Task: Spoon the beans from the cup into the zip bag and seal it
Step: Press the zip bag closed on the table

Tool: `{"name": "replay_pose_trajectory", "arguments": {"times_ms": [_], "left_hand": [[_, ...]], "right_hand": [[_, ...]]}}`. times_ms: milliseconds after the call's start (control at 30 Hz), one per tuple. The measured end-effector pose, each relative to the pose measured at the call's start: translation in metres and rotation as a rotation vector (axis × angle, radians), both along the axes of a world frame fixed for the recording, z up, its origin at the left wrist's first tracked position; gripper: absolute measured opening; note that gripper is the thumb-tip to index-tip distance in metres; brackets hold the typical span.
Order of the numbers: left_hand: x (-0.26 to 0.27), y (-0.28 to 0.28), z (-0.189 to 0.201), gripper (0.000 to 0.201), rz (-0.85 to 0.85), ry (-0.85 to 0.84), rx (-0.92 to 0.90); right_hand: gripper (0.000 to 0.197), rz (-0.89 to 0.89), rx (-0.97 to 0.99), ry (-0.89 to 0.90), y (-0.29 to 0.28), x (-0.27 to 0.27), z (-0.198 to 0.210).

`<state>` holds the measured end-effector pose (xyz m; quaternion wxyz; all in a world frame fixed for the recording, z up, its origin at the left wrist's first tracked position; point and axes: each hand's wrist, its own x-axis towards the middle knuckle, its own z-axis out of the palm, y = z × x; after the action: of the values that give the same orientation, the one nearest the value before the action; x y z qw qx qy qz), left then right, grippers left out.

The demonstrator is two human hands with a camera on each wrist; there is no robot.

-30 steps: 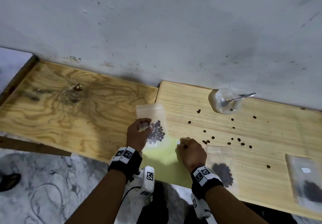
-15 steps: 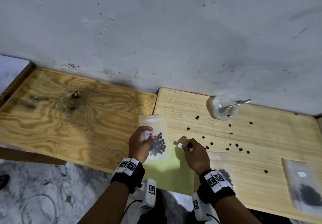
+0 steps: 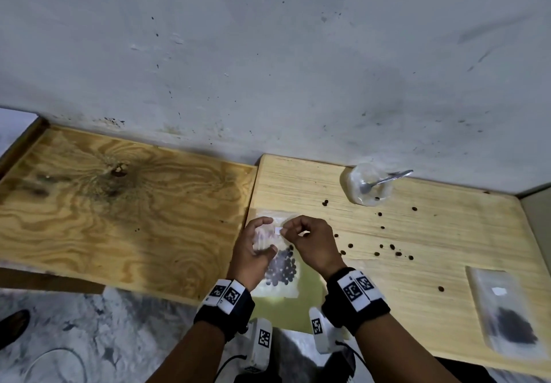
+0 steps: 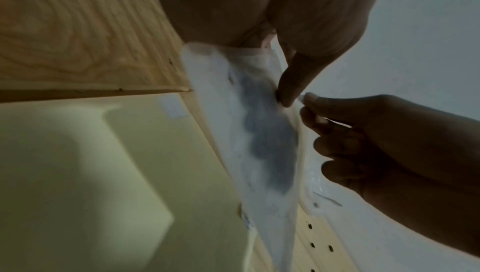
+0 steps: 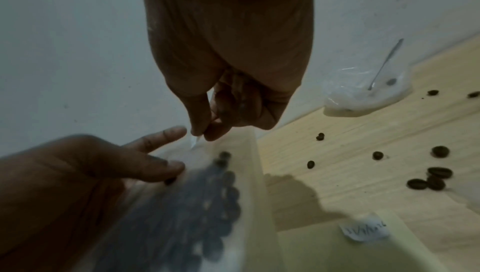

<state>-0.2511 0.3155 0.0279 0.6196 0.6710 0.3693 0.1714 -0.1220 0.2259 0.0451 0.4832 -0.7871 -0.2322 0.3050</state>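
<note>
my left hand (image 3: 253, 253) holds the zip bag (image 3: 278, 275) of beans (image 3: 281, 268) upright above the counter (image 3: 417, 263), thumb and fingers curled round it. my right hand (image 3: 310, 241) pinches a small white slip (image 3: 278, 230) at the bag's top. the cup (image 3: 368, 184) with the spoon (image 3: 384, 178) stands by the wall.

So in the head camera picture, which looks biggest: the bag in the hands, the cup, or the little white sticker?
1. Zip bag, biggest.
2. Cup.
3. White sticker, smallest, pinched by the right hand.
</note>
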Motion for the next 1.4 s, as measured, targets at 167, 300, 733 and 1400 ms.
{"name": "replay_pose_trajectory", "arguments": {"times_ms": [167, 300, 733, 1400], "left_hand": [[0.003, -0.008, 0.01, 0.063, -0.045, -0.035, -0.005], [0.001, -0.013, 0.008, 0.06, -0.025, -0.038, -0.035], [0.004, -0.013, 0.013, 0.023, 0.057, 0.01, 0.058], [0.115, -0.165, -0.003, 0.03, -0.216, 0.163, -0.329]], "right_hand": [[0.006, -0.052, -0.134, -0.113, 0.0, -0.005, 0.0], [0.021, -0.101, -0.273, -0.21, -0.002, -0.015, 0.01], [0.05, -0.412, 0.054, 0.161, -0.017, -0.019, -0.004], [0.029, -0.462, -0.153, 0.067, -0.237, 0.062, -0.022]]}}
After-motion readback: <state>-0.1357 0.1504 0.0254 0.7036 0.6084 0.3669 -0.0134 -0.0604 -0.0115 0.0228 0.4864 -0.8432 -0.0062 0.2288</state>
